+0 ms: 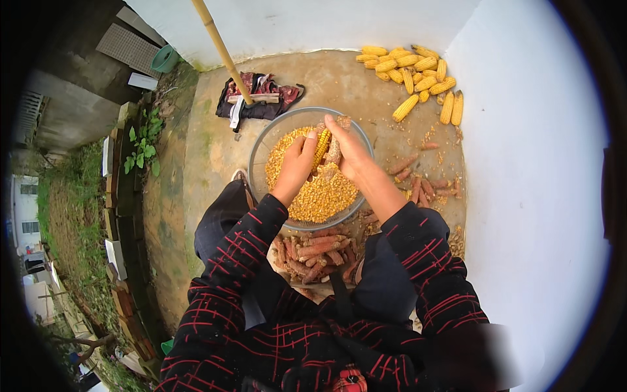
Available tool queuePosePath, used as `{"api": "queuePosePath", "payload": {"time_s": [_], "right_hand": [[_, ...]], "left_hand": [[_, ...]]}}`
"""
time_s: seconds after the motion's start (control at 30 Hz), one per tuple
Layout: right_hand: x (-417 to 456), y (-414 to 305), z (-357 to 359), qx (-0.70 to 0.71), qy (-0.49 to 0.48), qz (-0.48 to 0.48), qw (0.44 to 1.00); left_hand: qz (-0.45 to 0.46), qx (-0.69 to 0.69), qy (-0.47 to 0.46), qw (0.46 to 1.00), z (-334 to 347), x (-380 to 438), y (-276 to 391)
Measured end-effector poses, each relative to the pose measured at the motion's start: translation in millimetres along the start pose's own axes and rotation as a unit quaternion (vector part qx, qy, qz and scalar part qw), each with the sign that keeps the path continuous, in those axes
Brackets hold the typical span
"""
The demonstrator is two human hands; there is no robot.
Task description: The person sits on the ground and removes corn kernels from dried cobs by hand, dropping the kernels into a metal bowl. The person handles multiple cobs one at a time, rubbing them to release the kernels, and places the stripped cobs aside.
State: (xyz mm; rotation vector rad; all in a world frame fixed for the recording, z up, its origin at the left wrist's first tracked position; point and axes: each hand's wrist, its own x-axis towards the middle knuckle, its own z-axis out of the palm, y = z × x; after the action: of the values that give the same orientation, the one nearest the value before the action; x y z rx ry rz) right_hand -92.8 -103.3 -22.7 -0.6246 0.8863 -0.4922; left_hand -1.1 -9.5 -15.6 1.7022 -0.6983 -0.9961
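Above a round grey-rimmed mesh sieve [251,161], both hands meet close together. My left hand [295,164] grips an ear of corn [321,148] that still bears yellow kernels on its visible side. In my right hand [349,147] is a stripped corncob [334,151], pressed alongside the ear. Loose corn kernels [323,198] cover much of the sieve's mesh below. My fingers hide parts of both cobs. Between my legs, under the sieve's near rim, lies a heap of bare reddish corncobs [318,252].
Whole yellow ears [416,68] are piled in the far right corner by the white wall [529,171]. Bare cobs [426,188] and kernels are scattered right of the sieve. A bamboo pole [220,46] rises from dark patterned cloth [264,98]. A low brick edge [117,215] borders the left.
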Motion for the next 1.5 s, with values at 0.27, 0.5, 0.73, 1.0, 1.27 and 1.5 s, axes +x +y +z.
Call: {"api": "queuePosePath", "payload": {"time_s": [0.27, 0.5, 0.73, 1.0, 1.27, 1.5], "right_hand": [[-7, 14, 5, -0.258, 0.079, -0.178, 0.946], [-2, 4, 6, -0.026, 0.027, -0.061, 0.997], [-11, 15, 6, -0.154, 0.055, -0.145, 0.976], [-13, 10, 6, -0.283, 0.133, -0.203, 0.928], [0, 16, 1, -0.036, -0.008, -0.048, 0.998], [2, 34, 4, -0.184, 0.031, -0.293, 0.938]], "left_hand": [[0.138, 0.153, 0.045, 0.978, 5, 0, -25], [-0.005, -0.029, 0.022, 0.999, -3, 10, -19], [0.163, 0.265, 0.047, 0.949, 16, -14, -2], [0.193, 0.162, 0.066, 0.965, 8, 2, -25], [0.009, -0.08, 0.037, 0.996, -9, 18, -31], [0.109, 0.116, 0.049, 0.986, 6, 2, -21]]}}
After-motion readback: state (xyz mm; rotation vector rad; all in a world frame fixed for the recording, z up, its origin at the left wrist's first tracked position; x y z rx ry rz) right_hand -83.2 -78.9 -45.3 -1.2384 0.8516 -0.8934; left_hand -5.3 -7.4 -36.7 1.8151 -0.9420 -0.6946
